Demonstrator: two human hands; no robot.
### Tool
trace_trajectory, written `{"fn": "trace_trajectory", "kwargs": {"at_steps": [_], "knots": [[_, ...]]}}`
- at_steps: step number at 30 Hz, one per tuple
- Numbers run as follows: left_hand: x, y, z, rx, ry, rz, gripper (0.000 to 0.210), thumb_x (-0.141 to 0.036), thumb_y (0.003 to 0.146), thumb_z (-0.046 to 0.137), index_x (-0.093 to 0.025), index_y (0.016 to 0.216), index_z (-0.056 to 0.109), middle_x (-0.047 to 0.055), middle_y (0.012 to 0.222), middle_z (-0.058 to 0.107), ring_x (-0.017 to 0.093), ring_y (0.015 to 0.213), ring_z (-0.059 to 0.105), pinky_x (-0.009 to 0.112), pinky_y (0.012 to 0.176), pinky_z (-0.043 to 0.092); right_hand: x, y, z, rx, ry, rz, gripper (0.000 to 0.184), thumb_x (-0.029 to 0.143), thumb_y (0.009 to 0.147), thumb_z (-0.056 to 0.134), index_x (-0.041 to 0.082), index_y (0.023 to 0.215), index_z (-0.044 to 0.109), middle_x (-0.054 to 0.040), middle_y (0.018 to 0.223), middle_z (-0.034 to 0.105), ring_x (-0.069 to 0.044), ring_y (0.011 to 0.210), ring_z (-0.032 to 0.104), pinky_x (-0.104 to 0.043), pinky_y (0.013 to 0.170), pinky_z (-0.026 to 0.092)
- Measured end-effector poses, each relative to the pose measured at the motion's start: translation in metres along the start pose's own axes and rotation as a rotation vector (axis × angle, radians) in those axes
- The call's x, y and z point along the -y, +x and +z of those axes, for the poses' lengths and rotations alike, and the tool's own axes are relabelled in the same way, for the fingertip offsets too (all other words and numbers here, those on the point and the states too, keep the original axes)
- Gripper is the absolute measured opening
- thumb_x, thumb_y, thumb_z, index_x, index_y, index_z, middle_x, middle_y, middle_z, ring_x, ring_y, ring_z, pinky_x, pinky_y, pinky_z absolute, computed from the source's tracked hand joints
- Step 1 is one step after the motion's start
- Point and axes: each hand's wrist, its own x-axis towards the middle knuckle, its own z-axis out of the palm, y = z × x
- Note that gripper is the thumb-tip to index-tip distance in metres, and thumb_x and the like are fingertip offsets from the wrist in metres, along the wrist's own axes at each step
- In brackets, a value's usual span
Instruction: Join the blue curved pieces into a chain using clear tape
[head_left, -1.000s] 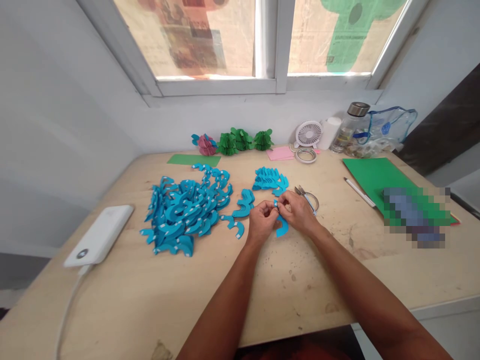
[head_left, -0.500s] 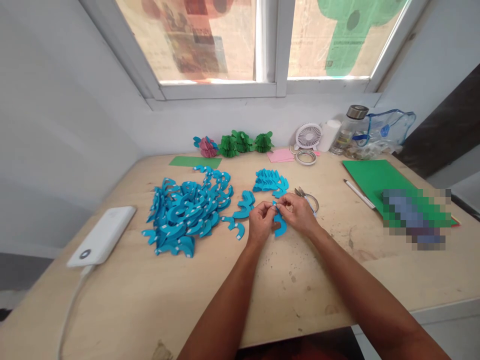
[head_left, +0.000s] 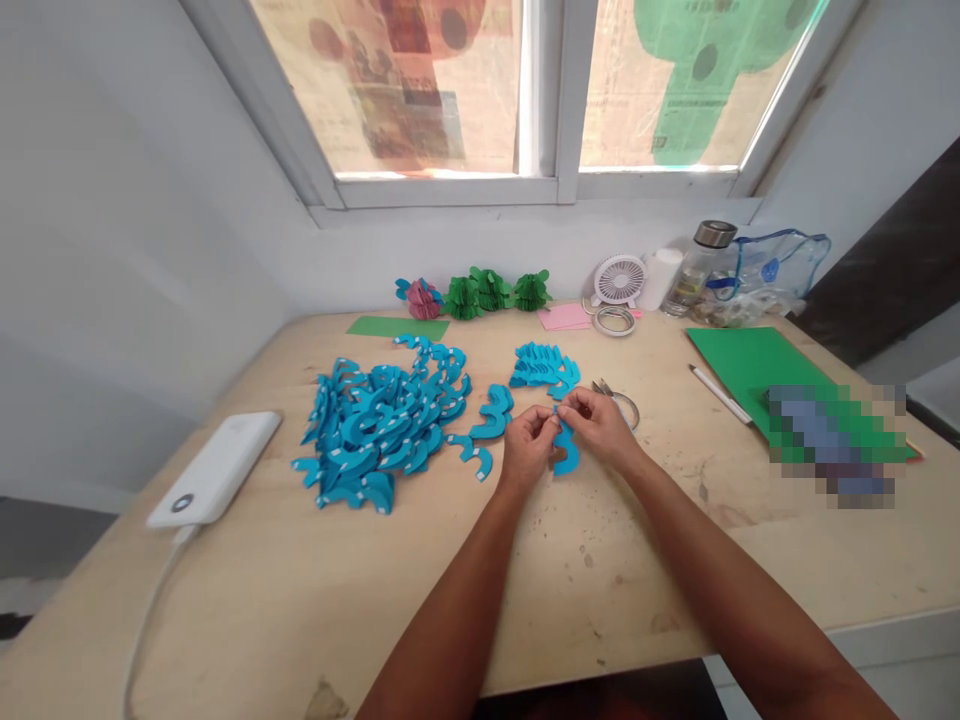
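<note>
Between my two hands is a curved blue paper cutout [head_left: 568, 458], its lower arc hanging toward me. My left hand [head_left: 529, 442] pinches its upper end from the left, and my right hand [head_left: 596, 420] pinches the same end from the other side. The fingertips nearly meet, hiding that part of the paper. To the left lie a few loose blue cutouts [head_left: 495, 410] and a large heap of blue cutouts [head_left: 375, 420] with small white patches. Just beyond my hands sits a fanned stack of blue pieces [head_left: 540, 366]. Scissors [head_left: 622, 405] rest right of my right hand.
A white power bank [head_left: 217, 470] with a cable lies at left. Along the back stand folded green paper figures [head_left: 489, 290], a small fan [head_left: 619, 280] and a bottle [head_left: 697, 265]. A tape roll [head_left: 613, 320], a pen [head_left: 720, 393] and green sheets [head_left: 757, 365] lie to the right.
The whole view has shifted slightly, with things appearing a little further right and lower. Both hands keep their pinch on the blue paper cutout, the fingers moving only slightly.
</note>
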Motion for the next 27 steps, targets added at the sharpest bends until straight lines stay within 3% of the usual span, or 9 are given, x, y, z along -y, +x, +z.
{"fn": "trace_trajectory", "kwargs": {"at_steps": [12,23,27], "knots": [[0.0054,0.0028,-0.0010,-0.023,-0.038,-0.056,0.027,-0.039,0.063,0.063,-0.014,0.064,0.053,-0.005,0.052,0.047,0.004,0.037,0.042,0.016,0.032,0.037,-0.0050,0.0007,0.0020,0.007,0.093,0.021,0.023,0.036,0.080,0.048,0.017,0.069,0.053,0.0030,0.058,0.047,-0.010,0.055,0.042,-0.023,0.052,0.035],[0.0080,0.0030,0.0002,-0.019,-0.035,0.016,0.025,-0.038,0.067,0.060,-0.015,0.061,0.051,-0.006,0.053,0.048,0.004,0.035,0.040,0.017,0.032,0.035,-0.0031,0.0003,0.0035,0.011,0.163,0.015,0.017,0.034,0.074,0.055,0.018,0.068,0.052,0.0034,0.058,0.047,-0.011,0.055,0.044,-0.023,0.051,0.036],[0.0081,0.0017,0.0023,0.019,-0.021,0.042,0.021,-0.034,0.068,0.059,-0.016,0.062,0.050,-0.006,0.051,0.047,0.005,0.036,0.041,0.017,0.035,0.035,-0.0047,0.0012,0.0037,-0.054,0.180,0.022,0.017,0.034,0.075,0.054,0.018,0.069,0.052,0.0031,0.059,0.048,-0.011,0.055,0.043,-0.024,0.052,0.035]]}}
